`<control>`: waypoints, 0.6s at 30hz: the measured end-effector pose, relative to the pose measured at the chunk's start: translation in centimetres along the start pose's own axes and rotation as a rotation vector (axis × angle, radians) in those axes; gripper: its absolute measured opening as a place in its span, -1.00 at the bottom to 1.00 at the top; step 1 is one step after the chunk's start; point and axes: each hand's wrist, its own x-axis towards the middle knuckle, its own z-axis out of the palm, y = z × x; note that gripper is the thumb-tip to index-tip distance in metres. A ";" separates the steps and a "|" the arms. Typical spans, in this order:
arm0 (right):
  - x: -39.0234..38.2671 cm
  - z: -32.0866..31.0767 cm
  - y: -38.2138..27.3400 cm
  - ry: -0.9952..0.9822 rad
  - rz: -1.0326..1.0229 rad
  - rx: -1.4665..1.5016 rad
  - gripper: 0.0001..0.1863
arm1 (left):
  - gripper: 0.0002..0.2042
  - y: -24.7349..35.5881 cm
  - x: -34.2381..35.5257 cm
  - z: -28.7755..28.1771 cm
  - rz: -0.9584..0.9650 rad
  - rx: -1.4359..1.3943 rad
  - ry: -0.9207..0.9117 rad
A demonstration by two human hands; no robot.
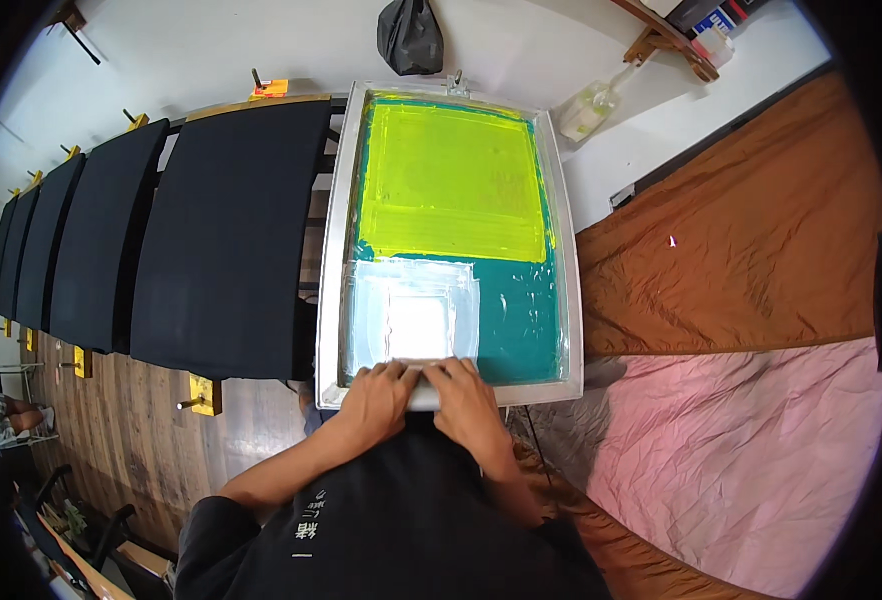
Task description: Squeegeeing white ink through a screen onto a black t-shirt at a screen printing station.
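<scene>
A screen-printing frame (568, 270) with a pale metal rim lies in front of me. Yellow-green ink (456, 175) covers the far part of its teal mesh (519, 325). At the near left is a smeared white patch (366, 305) with a brighter square inside. My left hand (373, 402) and my right hand (468, 402) are side by side at the frame's near edge. Both have their fingers curled over a squeegee (423, 365), mostly hidden under them. The blade's contact with the mesh is out of sight.
Black fabric-covered boards (231, 240) stand in a row to the left, with yellow brackets (204, 394) at their ends. A black bag (410, 38) hangs on the far wall. Brown cloth (731, 240) and pink cloth (741, 450) spread on the right. A clear bottle (591, 108) hangs behind the frame.
</scene>
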 end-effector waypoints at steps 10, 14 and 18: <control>6.5 -3.5 1.4 -0.131 -0.058 -0.132 -0.75 | -0.71 -3.4 5.2 -1.6 0.111 0.099 0.092; 11.3 -4.9 1.7 -0.203 0.017 -0.107 -0.73 | -0.79 -4.0 9.8 -4.8 -0.119 0.021 -0.106; 12.2 -4.0 2.2 -0.200 0.024 -0.102 -0.71 | -0.76 -4.9 10.3 -4.1 -0.144 -0.039 -0.075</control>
